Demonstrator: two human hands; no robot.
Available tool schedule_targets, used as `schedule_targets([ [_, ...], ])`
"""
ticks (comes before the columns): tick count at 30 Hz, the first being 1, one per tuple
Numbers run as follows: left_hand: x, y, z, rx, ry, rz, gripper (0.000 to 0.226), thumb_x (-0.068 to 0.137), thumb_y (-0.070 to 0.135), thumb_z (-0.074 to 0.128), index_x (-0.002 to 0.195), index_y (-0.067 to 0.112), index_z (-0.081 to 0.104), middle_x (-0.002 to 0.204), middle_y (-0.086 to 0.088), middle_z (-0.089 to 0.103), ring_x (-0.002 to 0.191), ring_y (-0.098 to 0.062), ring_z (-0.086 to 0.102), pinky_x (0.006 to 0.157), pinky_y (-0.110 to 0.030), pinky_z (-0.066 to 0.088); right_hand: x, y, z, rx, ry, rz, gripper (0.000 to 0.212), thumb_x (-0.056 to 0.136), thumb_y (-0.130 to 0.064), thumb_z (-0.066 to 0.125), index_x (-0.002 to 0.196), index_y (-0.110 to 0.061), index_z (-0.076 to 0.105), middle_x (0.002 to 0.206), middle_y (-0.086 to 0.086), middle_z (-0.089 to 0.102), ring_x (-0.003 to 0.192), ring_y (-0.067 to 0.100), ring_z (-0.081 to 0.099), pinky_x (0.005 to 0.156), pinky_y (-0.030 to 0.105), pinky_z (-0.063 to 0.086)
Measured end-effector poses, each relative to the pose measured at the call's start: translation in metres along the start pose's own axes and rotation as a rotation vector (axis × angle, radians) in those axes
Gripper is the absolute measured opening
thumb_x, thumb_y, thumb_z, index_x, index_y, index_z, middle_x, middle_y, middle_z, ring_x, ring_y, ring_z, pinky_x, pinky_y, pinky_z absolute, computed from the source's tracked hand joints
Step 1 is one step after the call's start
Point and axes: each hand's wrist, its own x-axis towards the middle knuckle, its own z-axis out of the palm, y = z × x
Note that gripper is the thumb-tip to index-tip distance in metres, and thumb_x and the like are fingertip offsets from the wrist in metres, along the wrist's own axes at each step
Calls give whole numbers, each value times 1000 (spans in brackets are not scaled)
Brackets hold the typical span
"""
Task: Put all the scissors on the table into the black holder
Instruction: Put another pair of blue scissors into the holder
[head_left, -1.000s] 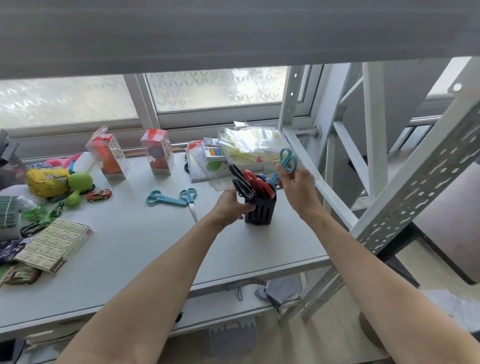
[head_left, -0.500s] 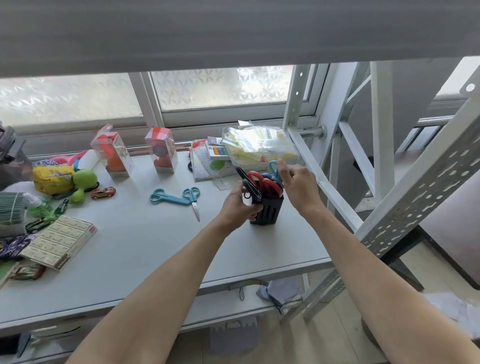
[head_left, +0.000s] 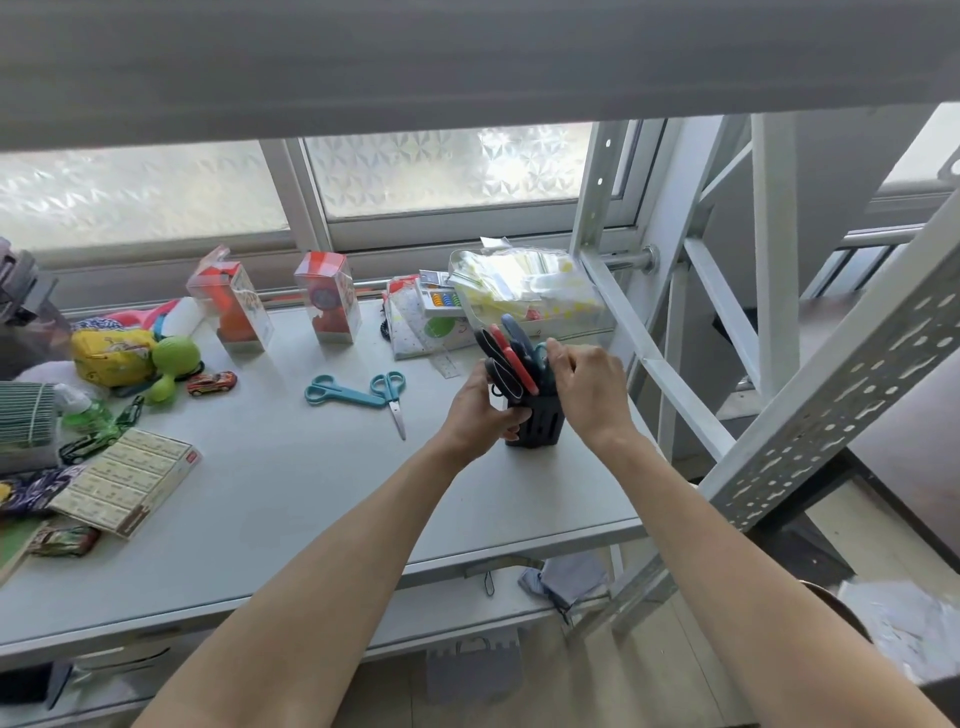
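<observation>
The black holder (head_left: 540, 423) stands on the grey table (head_left: 311, 493) near its right edge. Black, red and blue-handled scissors (head_left: 506, 358) stick up out of it. My left hand (head_left: 475, 410) grips the holder's left side. My right hand (head_left: 584, 387) pinches the teal scissors (head_left: 540, 358), whose handle is now low in the holder, mostly hidden by my fingers. Two more teal scissors (head_left: 358, 392) lie crossed on the table to the left of the holder.
Boxed toys (head_left: 327, 301), a clear bin of packets (head_left: 524, 291), a toy car (head_left: 212, 383), a green toy (head_left: 171, 364) and flat boxes (head_left: 124, 480) crowd the back and left. A white metal rack frame (head_left: 779, 415) rises just right of the holder.
My right hand has lowered the teal scissors from above the holder down into it. My left hand has stayed on the holder.
</observation>
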Motion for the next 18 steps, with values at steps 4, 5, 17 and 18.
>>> schedule_targets([
  [4,1,-2,0,-7,2,-9,50,83,-1,69,126,5,45,122,-22,58,74,-30,64,72,-44,61,5,-3,-8,-3,100,-5,50,104,-27,45,56,-11,45,51,2,45,51,21,38,58,27,27],
  [5,1,-2,0,-5,1,-7,50,83,-1,69,126,5,45,122,-22,58,74,-30,64,71,-43,61,5,-5,-11,-24,132,-23,49,104,-26,45,57,-11,45,53,3,46,51,21,38,58,27,26],
  [17,1,-2,-2,22,-12,-4,52,84,0,70,128,9,43,127,-15,55,80,-28,66,61,-28,61,9,-13,-25,-104,346,-156,41,103,-26,48,83,1,70,77,14,62,61,17,48,61,26,39],
  [18,1,-1,-2,23,-9,-2,52,84,-1,70,127,8,44,127,-15,55,80,-28,66,61,-28,62,7,-10,-20,-106,306,-146,42,103,-26,48,79,1,69,75,14,62,60,18,48,61,26,38],
])
